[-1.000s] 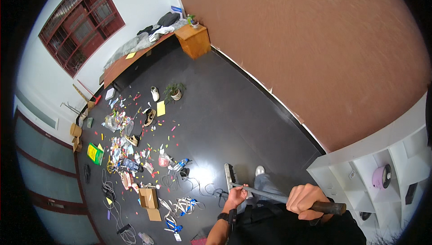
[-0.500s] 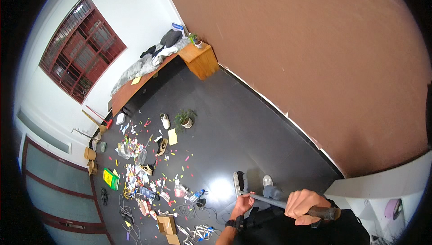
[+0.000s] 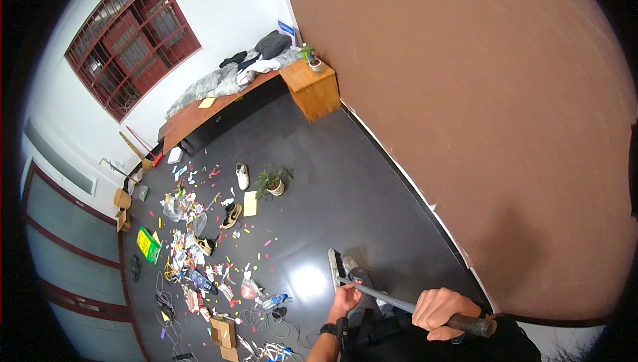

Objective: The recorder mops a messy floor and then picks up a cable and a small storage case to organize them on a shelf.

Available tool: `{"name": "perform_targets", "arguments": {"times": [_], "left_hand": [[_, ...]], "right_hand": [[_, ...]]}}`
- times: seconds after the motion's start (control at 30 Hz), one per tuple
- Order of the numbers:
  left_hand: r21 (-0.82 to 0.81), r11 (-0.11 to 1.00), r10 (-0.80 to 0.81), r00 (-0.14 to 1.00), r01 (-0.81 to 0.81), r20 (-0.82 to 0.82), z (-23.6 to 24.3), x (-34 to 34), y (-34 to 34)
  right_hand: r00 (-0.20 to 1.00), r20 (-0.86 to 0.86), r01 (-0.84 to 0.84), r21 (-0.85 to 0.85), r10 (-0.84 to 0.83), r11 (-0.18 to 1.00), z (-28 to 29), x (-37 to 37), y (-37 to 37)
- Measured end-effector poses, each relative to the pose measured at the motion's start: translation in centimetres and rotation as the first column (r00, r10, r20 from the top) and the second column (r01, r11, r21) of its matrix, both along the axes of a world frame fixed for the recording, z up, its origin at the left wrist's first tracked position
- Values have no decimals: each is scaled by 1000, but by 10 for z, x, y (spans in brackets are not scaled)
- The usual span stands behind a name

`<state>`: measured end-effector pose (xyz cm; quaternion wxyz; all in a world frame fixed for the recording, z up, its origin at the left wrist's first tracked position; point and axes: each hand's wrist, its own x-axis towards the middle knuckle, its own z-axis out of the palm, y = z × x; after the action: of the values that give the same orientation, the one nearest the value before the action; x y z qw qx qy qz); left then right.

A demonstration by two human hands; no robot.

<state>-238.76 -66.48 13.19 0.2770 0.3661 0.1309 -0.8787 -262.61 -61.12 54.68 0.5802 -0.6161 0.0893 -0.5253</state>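
Right hand (image 3: 444, 313): closing around the dark upper end of the broom handle, knuckles facing up. Left hand (image 3: 345, 299): curling its fingers around the same handle lower down; a dark band is circling its wrist. Broom (image 3: 390, 298): slanting between both hands, its handle running from the right hand's fist down to the left hand; the broom head (image 3: 333, 268) is resting on the floor (image 3: 372, 182) just beyond the left hand.

Cardboard box (image 3: 222, 333): standing open on the floor left of the left hand, well apart from it; contents are not showing clearly. Small clear bag (image 3: 249, 289): lying near the box, holding something reddish. Mixed scraps (image 3: 186, 249): spreading in a heap farther left. Large clear bag (image 3: 173, 210): lying among them, its filling too jumbled to identify. Yellow sheet (image 3: 250, 203): lying flat beside the dark-and-tan shoe (image 3: 232, 216). White pot (image 3: 276, 189): standing on the floor, holding a green plant (image 3: 270, 177). Tan bin (image 3: 122, 198): standing by the door, its inside hidden.

Brown surface (image 3: 187, 123): bearing grey bedding (image 3: 211, 85) below the window. Wooden cabinet (image 3: 317, 98): standing at its end, supporting a small white pot (image 3: 315, 66) that is holding greenery.
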Motion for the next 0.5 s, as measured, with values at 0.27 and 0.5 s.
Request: {"name": "perform_targets", "arguments": {"times": [0.27, 0.5], "left_hand": [[1, 1000, 12, 997, -12, -70, -20, -21, -137], [23, 997, 70, 981, -67, -180, -21, -40, -264]], "right_hand": [[996, -79, -24, 71, 30, 997, -2, -14, -143], [993, -114, -3, 53, 9, 999, 7, -1, -297]]}}
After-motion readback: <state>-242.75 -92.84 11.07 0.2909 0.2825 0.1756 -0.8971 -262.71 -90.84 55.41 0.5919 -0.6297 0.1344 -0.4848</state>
